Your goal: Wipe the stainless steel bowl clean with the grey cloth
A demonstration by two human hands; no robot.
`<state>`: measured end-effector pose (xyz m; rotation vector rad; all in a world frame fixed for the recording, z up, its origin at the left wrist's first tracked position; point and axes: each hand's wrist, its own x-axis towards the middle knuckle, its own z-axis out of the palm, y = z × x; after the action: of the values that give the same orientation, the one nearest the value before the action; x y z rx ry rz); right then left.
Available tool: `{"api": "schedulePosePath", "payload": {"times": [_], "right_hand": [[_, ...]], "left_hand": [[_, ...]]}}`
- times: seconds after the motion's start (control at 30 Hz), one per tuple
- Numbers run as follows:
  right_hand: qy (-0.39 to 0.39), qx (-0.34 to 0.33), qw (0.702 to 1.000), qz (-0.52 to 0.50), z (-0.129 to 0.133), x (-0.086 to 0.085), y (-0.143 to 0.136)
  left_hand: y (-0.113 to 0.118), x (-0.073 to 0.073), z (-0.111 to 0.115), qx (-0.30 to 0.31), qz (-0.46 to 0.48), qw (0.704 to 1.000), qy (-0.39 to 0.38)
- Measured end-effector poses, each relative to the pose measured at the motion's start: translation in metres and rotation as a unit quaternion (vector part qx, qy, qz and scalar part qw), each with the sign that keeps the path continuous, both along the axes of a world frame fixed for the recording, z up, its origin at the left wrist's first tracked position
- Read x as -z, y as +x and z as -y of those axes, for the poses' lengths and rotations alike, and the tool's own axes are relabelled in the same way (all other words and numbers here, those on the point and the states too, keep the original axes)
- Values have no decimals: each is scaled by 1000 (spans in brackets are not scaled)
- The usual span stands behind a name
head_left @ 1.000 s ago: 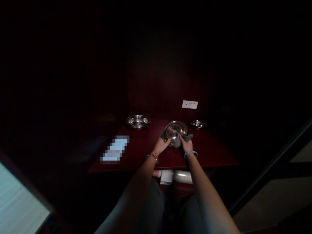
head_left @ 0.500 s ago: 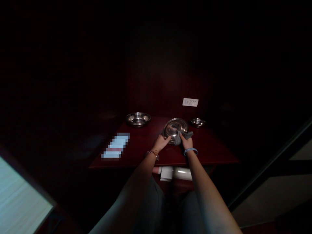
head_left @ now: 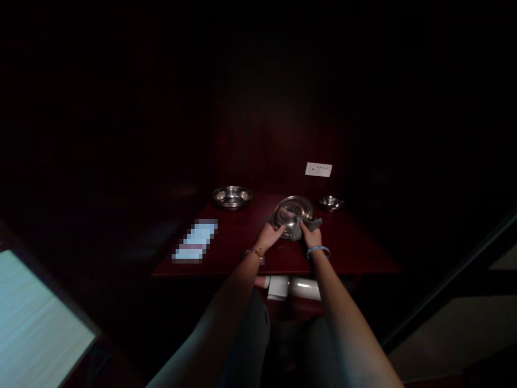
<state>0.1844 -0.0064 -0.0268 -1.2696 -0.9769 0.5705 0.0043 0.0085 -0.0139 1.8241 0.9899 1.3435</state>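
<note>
A shiny round metal bowl [head_left: 289, 211] is tilted toward me above the dark red table [head_left: 226, 248]. My left hand [head_left: 271, 236] grips its near left rim, thumb on the inside. At the near right rim, my right hand [head_left: 311, 235] pinches a grey cloth [head_left: 297, 231] against the metal, with a loose end of the cloth sticking out to the right. The fingers under the bowl are hidden. Farther back on the left stands a wide metal basin [head_left: 232, 198], and a smaller metal bowl [head_left: 331, 203] stands at the back right.
A blurred-out pale flat item [head_left: 196, 241] lies on the table's left side. A white socket panel [head_left: 319, 170] is on the back wall. Beneath the tabletop are a white box-like thing [head_left: 278, 287] and a pale cylinder [head_left: 305, 288]. A light wooden surface [head_left: 36, 323] shows at lower left.
The whole view has shifted slightly, so things appear a little farther right. Both hands keep their hold on the bowl and cloth, with hardly any movement between them.
</note>
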Motion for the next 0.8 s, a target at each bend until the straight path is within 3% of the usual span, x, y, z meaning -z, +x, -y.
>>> {"api": "schedulePosePath", "payload": {"times": [0.8], "right_hand": [[-1, 2, 1000, 29, 1, -1, 1]], "left_hand": [[2, 0, 0, 9, 23, 1000, 0]]}}
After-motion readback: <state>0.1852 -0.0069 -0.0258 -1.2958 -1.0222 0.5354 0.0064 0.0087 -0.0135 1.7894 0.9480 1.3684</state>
